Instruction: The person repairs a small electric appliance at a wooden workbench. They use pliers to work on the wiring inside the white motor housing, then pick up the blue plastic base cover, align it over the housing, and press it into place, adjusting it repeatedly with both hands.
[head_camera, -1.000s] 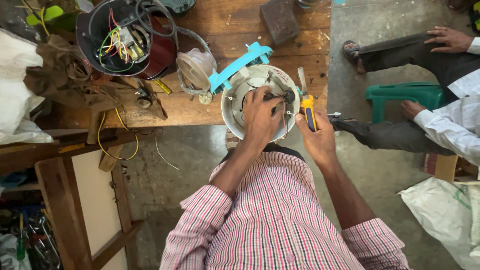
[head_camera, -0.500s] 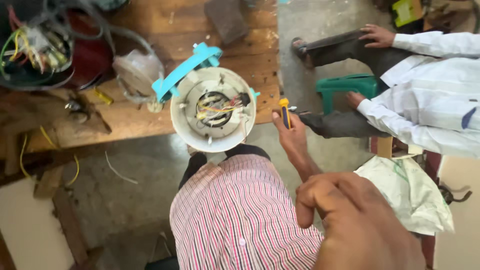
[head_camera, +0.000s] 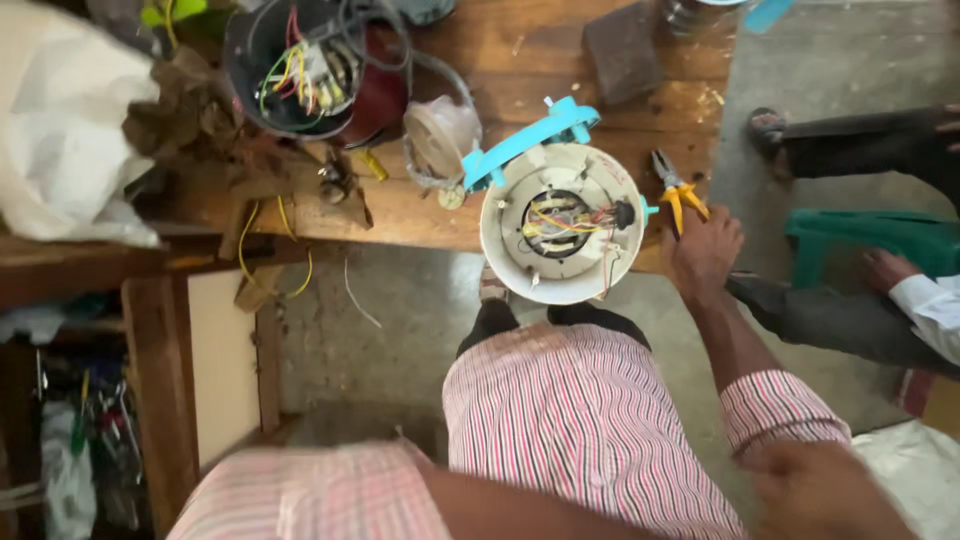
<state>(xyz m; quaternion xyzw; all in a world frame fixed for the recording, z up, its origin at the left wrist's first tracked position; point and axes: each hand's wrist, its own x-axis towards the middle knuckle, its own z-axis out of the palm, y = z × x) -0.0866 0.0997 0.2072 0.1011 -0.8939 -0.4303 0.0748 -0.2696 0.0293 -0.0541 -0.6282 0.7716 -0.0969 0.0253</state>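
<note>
Gripping yellow-handled pliers (head_camera: 676, 190), right hand (head_camera: 703, 252) sits beside wire-filled white housing (head_camera: 562, 224); left hand's (head_camera: 815, 490) grip unclear.

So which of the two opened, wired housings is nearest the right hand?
The white round housing with the light-blue bracket, at the bench's front edge beside the right hand. The dark housing sits far off toward the other end.
</note>
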